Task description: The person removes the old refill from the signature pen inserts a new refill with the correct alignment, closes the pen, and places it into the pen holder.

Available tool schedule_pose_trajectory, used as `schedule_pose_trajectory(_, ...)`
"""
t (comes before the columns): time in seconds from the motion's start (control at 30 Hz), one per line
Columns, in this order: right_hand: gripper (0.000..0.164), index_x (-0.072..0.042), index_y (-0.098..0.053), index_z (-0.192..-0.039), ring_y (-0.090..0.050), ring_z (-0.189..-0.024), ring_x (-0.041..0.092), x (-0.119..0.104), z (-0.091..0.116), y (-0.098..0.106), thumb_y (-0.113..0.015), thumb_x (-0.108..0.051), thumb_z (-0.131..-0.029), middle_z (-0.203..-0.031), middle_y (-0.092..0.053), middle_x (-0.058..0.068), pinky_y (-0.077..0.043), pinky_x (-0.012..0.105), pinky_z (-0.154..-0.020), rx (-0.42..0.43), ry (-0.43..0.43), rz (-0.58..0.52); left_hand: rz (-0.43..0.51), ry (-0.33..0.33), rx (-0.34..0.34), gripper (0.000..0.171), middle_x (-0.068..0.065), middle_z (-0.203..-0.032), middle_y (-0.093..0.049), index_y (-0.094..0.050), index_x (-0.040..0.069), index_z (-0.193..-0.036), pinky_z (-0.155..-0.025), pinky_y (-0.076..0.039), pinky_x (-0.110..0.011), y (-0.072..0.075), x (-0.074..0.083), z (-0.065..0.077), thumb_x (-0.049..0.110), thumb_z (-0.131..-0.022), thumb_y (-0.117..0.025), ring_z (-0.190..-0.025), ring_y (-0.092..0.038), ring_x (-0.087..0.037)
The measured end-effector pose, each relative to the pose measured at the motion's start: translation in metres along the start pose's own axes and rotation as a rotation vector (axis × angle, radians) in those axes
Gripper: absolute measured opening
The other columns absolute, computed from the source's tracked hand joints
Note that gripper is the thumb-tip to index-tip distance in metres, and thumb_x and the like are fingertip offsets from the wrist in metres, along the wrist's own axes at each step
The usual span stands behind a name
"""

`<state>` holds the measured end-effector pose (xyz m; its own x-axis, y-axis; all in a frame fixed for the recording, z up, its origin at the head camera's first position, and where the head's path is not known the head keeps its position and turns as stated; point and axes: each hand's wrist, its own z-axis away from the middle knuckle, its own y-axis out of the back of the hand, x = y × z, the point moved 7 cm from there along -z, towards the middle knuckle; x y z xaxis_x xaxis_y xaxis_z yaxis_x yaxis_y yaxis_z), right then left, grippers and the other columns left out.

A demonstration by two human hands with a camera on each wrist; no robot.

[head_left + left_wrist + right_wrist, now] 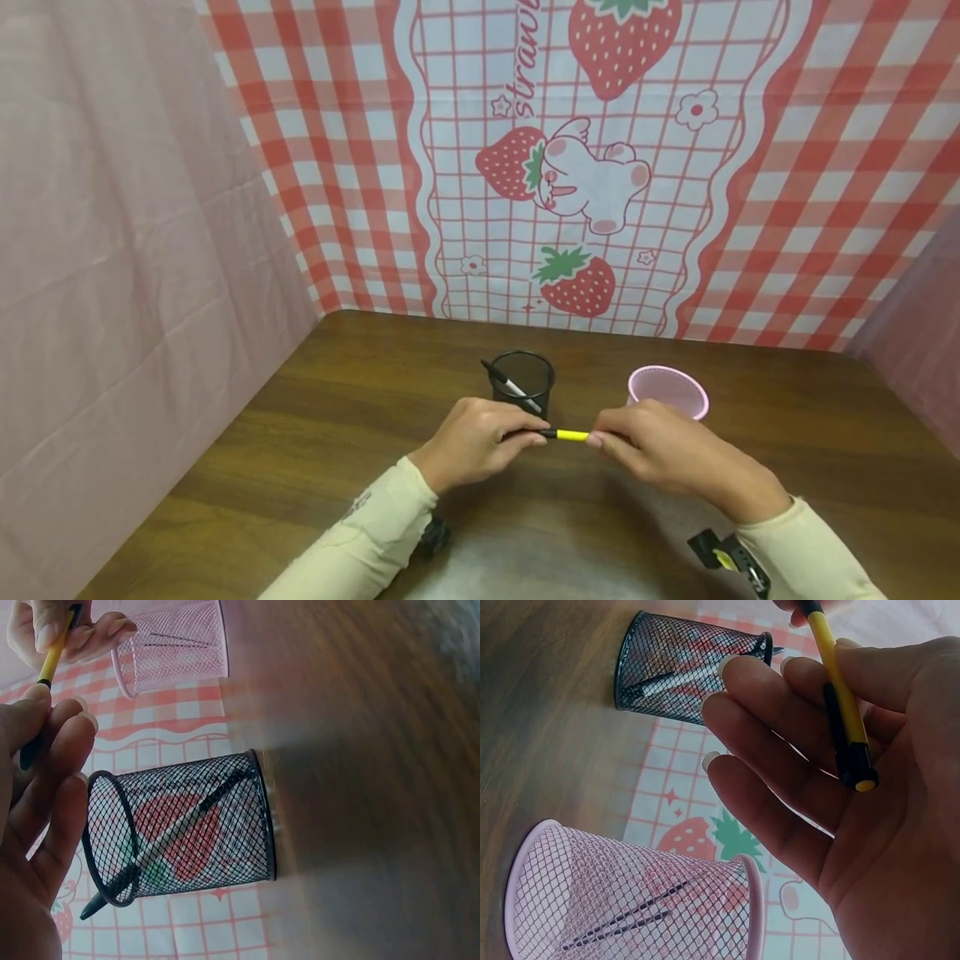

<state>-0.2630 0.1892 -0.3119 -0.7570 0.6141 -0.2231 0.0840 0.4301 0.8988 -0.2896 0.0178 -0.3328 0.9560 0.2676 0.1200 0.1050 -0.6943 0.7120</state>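
Note:
Between both hands is a yellow pen (572, 435) with black parts, held level above the table. My left hand (480, 437) pinches its black end between thumb and fingers. My right hand (667, 454) grips the yellow barrel (840, 690); a black clip and a yellow-dotted end cap show near the palm in the right wrist view. Just behind the left hand stands a black mesh pen cup (255, 817), and a black-and-white pen (169, 836) leans inside it. A pink mesh cup (754, 900) stands behind the right hand, with two thin dark sticks (622, 924) inside.
The brown wooden table (315, 400) runs back to a red-and-white checked strawberry cloth (360, 167). A pale pink curtain (135, 250) hangs along the left side, and another stretch of curtain (915, 358) is at the right.

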Motion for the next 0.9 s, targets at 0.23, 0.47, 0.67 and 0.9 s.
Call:
schedule_pose_trajectory(0.23, 0.014, -0.023, -0.065, -0.084, -0.045, -0.059, -0.005, -0.0015, 0.0018, -0.0014, -0.067, -0.021, -0.098, -0.07, -0.051, -0.022, -0.042, 0.02, -0.054, -0.018, -0.004, -0.029, 0.044, 0.031, -0.053, 0.011, 0.008, -0.094, -0.074, -0.079, 0.014, -0.101, -0.071, -0.051, -0.013, -0.001, -0.0021, 0.0016, 0.021, -0.093, -0.074, -0.081, -0.065, 0.002)
schedule_pose_trajectory(0.47, 0.011, -0.022, -0.068, -0.086, -0.049, -0.061, -0.005, 0.0002, 0.0039, -0.004, -0.068, -0.022, -0.097, -0.074, -0.056, -0.023, -0.045, 0.022, -0.056, -0.041, -0.046, -0.041, 0.052, 0.035, -0.094, 0.012, 0.007, -0.093, -0.075, -0.079, 0.012, -0.1, -0.066, -0.048, -0.011, -0.0028, -0.001, 0.0027, 0.021, -0.095, -0.073, -0.075, -0.062, 0.004)
schedule_pose_trajectory(0.67, 0.011, -0.024, -0.067, -0.085, -0.048, -0.06, -0.004, 0.0018, 0.0019, -0.0036, -0.071, -0.021, -0.095, -0.073, -0.056, -0.023, -0.045, 0.022, -0.056, -0.049, -0.054, -0.039, 0.051, 0.037, -0.127, 0.013, 0.007, -0.091, -0.073, -0.077, 0.012, -0.1, -0.065, -0.047, -0.01, -0.0031, -0.0026, 0.0015, 0.023, -0.097, -0.07, -0.07, -0.056, 0.006)
schedule_pose_trajectory(0.9, 0.01, -0.023, -0.068, -0.086, -0.049, -0.06, -0.004, 0.0016, 0.0016, -0.0031, -0.072, -0.021, -0.095, -0.073, -0.059, -0.02, -0.045, 0.022, -0.057, -0.048, -0.053, -0.028, 0.054, 0.06, -0.178, 0.017, 0.009, -0.075, -0.067, -0.075, 0.013, -0.097, -0.059, -0.042, -0.009, -0.0051, -0.0044, 0.0019, 0.025, -0.1, -0.064, -0.06, -0.049, 0.011)
